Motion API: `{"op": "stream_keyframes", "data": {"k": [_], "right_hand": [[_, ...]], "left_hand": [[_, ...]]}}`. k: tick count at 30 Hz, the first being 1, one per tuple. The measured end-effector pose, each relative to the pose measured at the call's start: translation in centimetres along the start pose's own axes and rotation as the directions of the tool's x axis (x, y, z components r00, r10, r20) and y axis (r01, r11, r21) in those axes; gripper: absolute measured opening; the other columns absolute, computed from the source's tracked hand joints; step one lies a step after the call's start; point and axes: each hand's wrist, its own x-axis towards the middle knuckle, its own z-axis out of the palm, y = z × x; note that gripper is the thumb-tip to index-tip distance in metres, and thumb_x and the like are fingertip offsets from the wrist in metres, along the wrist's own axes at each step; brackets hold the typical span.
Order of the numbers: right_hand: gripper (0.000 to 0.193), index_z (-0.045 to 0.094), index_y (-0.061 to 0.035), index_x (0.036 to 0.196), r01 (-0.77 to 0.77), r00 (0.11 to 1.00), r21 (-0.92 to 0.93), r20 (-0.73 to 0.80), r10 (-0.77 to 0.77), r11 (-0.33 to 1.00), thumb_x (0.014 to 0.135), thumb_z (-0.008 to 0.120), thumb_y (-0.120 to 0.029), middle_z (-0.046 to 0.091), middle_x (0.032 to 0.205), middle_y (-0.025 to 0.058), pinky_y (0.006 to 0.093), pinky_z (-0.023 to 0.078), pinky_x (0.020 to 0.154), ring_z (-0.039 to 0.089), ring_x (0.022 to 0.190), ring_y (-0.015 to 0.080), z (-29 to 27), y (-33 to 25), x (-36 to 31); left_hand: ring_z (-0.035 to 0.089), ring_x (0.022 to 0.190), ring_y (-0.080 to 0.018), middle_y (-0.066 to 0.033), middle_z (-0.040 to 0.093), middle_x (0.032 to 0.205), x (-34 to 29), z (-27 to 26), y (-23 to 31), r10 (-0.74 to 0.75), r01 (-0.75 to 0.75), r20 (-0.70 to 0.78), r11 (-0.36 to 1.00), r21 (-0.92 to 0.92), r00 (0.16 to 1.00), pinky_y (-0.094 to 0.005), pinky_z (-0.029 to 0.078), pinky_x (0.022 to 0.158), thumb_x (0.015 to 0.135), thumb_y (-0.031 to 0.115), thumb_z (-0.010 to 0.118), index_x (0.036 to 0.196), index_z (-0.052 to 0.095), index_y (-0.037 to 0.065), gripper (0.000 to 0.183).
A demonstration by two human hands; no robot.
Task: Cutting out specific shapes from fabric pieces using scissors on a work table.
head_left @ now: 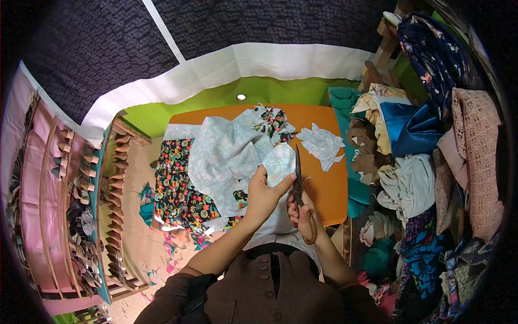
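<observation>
Between the thumb and fingers of my left hand [264, 195] is a small rounded piece of pale blue-white fabric [279, 162], held up over the table. My right hand [303, 212] grips a pair of dark scissors [298, 186], blades pointing away from me along the right edge of that piece. A large crumpled sheet of pale patterned cloth [226, 156] lies to the left, over black floral fabric [181, 200]. Right of the scissors rests a small heap of pale cut scraps [322, 144]. Whether the blades are on the fabric edge or just beside it, I cannot tell.
An orange-brown table [332, 189] bears the cloth. Several wooden shoe lasts [116, 194] line a rack at left. Piled fabrics, including a shiny blue cloth [410, 129] and a white cloth [410, 183], crowd the right side. Scraps [172, 251] litter the floor.
</observation>
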Motion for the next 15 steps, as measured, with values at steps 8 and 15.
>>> {"op": "stream_keyframes", "data": {"k": [8,15], "right_hand": [[0.066,0.041,-0.0057,0.090,-0.070,0.997,0.006,-0.006,0.070,0.998,0.072,0.034,-0.069,0.036,0.068,-0.0036,0.0156,0.025,0.045,0.032,0.053,0.0026,1.5,0.3,-0.7],[0.064,0.039,-0.0072,0.088,-0.096,0.995,0.077,-0.030,0.098,0.992,0.069,0.039,-0.069,0.033,0.067,-0.0046,0.0146,0.023,0.043,0.028,0.051,0.0018,2.2,0.6,-0.5]], "left_hand": [[0.055,0.078,-0.0107,-0.0064,0.060,0.088,0.0,-1.9,-0.2,-0.027,0.029,0.049,0.998,-0.048,0.998,-0.0241,0.043,0.071,0.070,0.012,0.067,0.095,0.053,-0.001,0.032],[0.054,0.072,-0.0081,-0.0040,0.059,0.085,0.0,-3.2,-0.3,-0.036,0.037,0.141,0.999,0.001,0.989,-0.0215,0.042,0.063,0.070,0.008,0.067,0.097,0.052,0.000,0.032]]}}
